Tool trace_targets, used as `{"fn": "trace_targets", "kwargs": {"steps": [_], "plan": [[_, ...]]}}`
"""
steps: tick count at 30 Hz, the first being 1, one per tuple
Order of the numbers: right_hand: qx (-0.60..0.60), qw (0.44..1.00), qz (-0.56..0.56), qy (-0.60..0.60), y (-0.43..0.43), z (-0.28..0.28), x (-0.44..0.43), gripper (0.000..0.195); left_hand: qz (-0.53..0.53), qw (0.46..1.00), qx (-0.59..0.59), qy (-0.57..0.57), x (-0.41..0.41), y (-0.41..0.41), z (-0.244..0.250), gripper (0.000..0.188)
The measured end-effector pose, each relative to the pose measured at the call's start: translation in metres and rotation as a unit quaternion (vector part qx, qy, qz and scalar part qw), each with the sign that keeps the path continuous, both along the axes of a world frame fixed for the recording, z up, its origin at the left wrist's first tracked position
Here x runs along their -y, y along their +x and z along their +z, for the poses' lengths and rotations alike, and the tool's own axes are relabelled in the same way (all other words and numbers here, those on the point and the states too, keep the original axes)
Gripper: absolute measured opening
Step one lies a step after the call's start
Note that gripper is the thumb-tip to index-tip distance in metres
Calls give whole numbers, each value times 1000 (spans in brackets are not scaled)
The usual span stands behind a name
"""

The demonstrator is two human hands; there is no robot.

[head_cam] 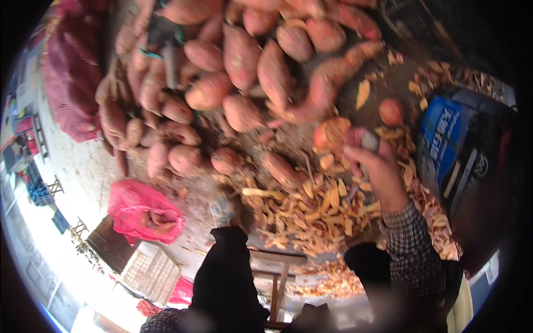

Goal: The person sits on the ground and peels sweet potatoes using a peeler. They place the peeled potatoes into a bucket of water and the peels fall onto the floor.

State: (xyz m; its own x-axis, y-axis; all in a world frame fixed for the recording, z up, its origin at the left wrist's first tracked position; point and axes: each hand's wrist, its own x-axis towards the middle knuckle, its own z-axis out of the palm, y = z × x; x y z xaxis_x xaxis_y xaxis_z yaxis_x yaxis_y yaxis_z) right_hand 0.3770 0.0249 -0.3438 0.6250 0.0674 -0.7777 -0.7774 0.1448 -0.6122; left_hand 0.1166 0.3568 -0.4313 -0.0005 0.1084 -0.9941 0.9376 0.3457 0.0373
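My right hand [373, 160], in a checkered sleeve, has its fingers curled around a small grey rounded object [369, 141], which is too blurred to name. Just left of the fingers lies a partly peeled sweet potato [330, 132] with orange flesh showing; whether the fingers touch it is unclear. Beneath and beside the hand spreads a heap of peelings [316, 212]. A small round sweet potato [391, 112] lies above and to the right of the hand. Ahead is a large pile of unpeeled sweet potatoes [241, 56]. My left hand is out of view; only its sleeve shows at the lower left.
A black sack with a blue panel bearing writing [441, 129] stands at the right. A purple mesh sack [73, 79] is at the left. Nearer lie a pink bag [129, 200] holding some sweet potatoes and a white plastic crate [152, 272]. My dark-trousered leg [227, 270] extends forward.
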Motion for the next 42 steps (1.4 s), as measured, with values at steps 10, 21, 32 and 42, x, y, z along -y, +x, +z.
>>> {"fn": "trace_targets", "kwargs": {"steps": [10,21,32,42], "plan": [[23,999,-34,-29,-12,55,-47,13,-557,826,56,-61,-134,-69,80,30],[53,993,80,-74,-62,139,-151,14,-514,635,483,314,-176,148,128,28],[-59,985,5,-163,-111,140,-145,16,-188,814,320,447,-383,297,-3,79],[-90,990,75,-79,-59,97,-227,21,-205,754,390,487,-317,284,-25,80]]}}
